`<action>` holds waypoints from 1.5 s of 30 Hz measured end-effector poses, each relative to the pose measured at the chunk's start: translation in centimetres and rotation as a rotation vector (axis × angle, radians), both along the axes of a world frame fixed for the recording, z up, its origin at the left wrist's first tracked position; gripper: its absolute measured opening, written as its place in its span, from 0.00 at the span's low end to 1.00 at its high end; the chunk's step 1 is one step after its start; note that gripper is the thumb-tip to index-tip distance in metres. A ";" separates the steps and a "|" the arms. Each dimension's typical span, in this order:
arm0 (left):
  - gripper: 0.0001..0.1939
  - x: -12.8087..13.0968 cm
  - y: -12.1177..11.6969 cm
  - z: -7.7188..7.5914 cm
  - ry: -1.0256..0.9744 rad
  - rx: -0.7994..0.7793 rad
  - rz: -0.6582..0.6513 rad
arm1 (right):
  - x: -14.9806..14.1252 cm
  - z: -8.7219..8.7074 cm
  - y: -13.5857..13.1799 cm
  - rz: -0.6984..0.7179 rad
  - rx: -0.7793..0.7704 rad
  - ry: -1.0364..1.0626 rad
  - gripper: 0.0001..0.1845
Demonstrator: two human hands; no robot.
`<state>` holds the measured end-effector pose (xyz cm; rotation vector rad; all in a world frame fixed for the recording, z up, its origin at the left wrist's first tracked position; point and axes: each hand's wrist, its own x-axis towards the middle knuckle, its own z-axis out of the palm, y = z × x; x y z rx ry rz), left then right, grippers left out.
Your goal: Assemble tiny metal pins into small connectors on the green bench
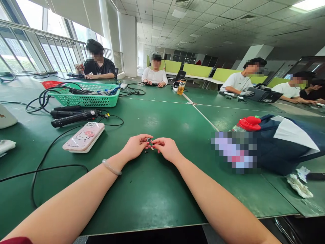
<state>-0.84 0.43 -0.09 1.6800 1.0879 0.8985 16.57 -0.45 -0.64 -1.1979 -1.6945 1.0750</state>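
Over the green table [142, 203], my left hand [135, 146] and my right hand [168, 149] meet with fingertips almost touching. My left hand is closed in a pinch on a small dark, silvery part [149, 139], too small to name. Closed fingertips of my right hand hold a tiny gold-coloured piece [152, 147]; its kind cannot be made out. Just below the fingers, a tiny dark bit [146, 152] lies on the tabletop. A pale bangle [111, 167] circles my left wrist.
Left lie a pink phone [83, 137], black hand-held devices [73, 117], cables and a green basket [86, 99]. Right are a dark blue bag [276, 145], a red-capped bottle [250, 123] and crumpled tissue [299, 185]. A cup of amber drink [180, 88] stands farther back. Several people sit around the table.
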 end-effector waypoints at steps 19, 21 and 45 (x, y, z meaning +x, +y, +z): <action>0.18 0.2 -1.2 1.5 0.344 0.262 0.018 | -0.3 0.3 0.1 -0.117 -0.056 0.159 0.10; 0.17 0.2 -1.3 1.7 0.378 0.294 0.026 | -0.3 0.1 0.1 -0.106 -0.048 0.151 0.10; 0.17 0.0 -1.2 1.8 0.549 0.462 0.014 | -0.1 0.8 -0.4 -0.124 0.055 -0.089 0.07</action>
